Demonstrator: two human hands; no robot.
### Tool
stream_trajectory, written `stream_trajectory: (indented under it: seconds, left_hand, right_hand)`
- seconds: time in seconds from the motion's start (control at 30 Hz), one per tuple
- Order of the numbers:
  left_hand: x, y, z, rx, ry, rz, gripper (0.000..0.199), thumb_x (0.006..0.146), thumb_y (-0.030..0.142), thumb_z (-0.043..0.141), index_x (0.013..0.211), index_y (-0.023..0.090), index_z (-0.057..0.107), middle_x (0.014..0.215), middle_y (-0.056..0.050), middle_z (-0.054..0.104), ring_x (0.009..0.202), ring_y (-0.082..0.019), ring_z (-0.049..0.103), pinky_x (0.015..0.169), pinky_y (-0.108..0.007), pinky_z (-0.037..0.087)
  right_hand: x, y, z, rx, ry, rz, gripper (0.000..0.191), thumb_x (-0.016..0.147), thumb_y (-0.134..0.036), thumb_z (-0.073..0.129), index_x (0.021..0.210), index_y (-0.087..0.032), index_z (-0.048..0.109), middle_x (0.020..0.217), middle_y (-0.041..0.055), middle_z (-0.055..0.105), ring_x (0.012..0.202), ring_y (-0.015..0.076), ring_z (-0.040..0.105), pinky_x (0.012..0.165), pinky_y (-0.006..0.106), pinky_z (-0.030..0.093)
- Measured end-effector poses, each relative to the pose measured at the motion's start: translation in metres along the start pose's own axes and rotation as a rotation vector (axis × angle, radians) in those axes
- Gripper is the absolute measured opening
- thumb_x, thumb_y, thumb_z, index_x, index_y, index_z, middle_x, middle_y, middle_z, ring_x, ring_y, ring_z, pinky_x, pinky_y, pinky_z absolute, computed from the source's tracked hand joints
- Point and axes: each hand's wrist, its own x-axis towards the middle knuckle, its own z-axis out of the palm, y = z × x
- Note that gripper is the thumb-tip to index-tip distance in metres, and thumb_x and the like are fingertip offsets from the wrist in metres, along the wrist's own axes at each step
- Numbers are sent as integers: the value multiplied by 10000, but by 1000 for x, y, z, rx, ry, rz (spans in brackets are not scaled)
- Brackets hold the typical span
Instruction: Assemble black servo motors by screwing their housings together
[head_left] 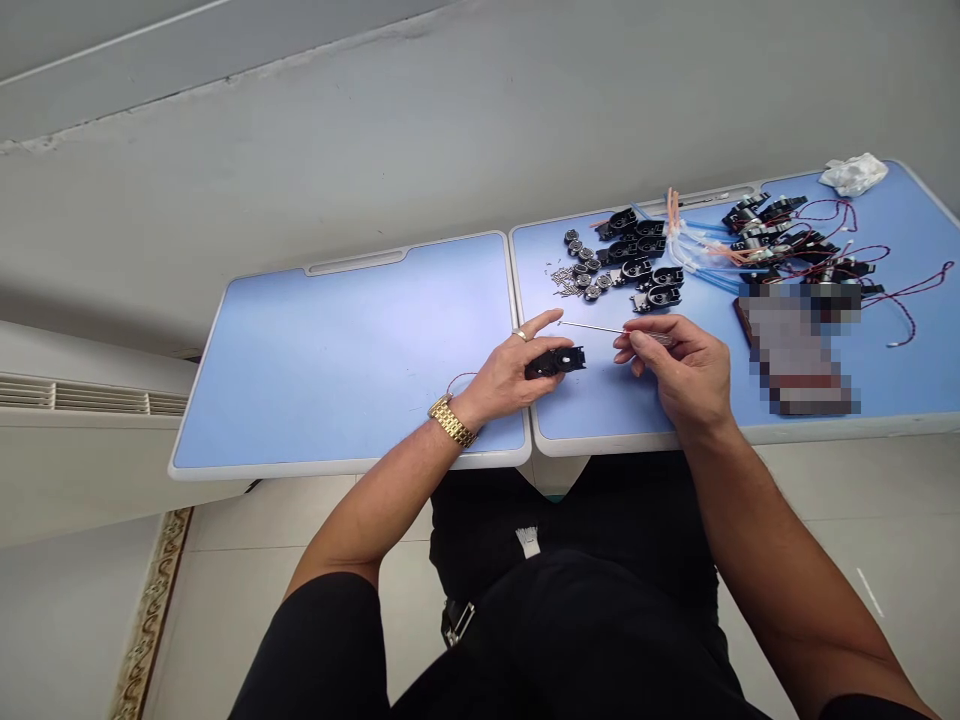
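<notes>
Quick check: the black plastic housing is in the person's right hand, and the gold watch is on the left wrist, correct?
No: the black plastic housing is in the left hand, not the right, as the head view shows. The right hand holds a thin screwdriver. The gold watch is on the left wrist, as you said.

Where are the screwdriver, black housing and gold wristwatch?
Thin steel screwdriver (592,328): head view, shaft.
Black plastic housing (566,360): head view, top face.
Gold link wristwatch (452,422): head view, bracelet.
</notes>
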Motion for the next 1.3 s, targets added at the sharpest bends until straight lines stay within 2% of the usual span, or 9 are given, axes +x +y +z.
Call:
stream_trajectory:
  seconds: [0.1,0.23,0.33,0.57,0.93,1.3]
  left_hand:
    - [1,2,0,-17,-6,10,393,1023,182,710,1410,252,717,1746,-148,557,1480,-291,689,1206,-489,605]
    - [2,0,1,-31,15,47,388,1023,185,696,1407,243,715,1604,-128,690,1462,-271,697,1245,-500,588]
    - [3,-3,2,-19,21,53,415,1024,202,694,1438,240,701,1536,-122,730,1433,-263,712,1251,-521,588]
    - [0,-6,4,-27,26,106,464,1009,150,690,1467,226,685,1539,-141,720,1439,-262,707,1243,-522,597]
    - [0,-11,9,-34,30,178,518,995,99,692,1495,228,654,1571,-159,714,1480,-265,703,1217,-517,624]
    - [-1,-8,8,-29,-19,119,636,951,56,672,1548,272,645,1616,-128,689,1500,-272,685,1235,-546,611]
  right_hand:
    - [0,1,-1,15,-30,17,80,932,-293,859,1007,-275,876,867,27,845,681,163,763,556,272,529]
    - [0,2,-2,17,-32,25,80,924,-288,854,997,-264,874,850,30,840,683,169,767,552,274,524]
    - [0,2,-2,16,-20,24,76,913,-292,855,980,-258,865,815,25,822,678,177,760,548,284,524]
    - [-1,1,-2,43,14,-73,21,926,-270,832,946,-267,833,680,-23,723,611,165,694,547,302,498]
    - [-2,0,-3,-29,8,-86,38,923,-238,843,916,-263,815,680,-23,737,581,152,663,556,300,501]
    - [-3,-6,-2,-125,41,-45,71,875,-322,856,881,-280,800,656,-22,719,571,176,667,544,332,536]
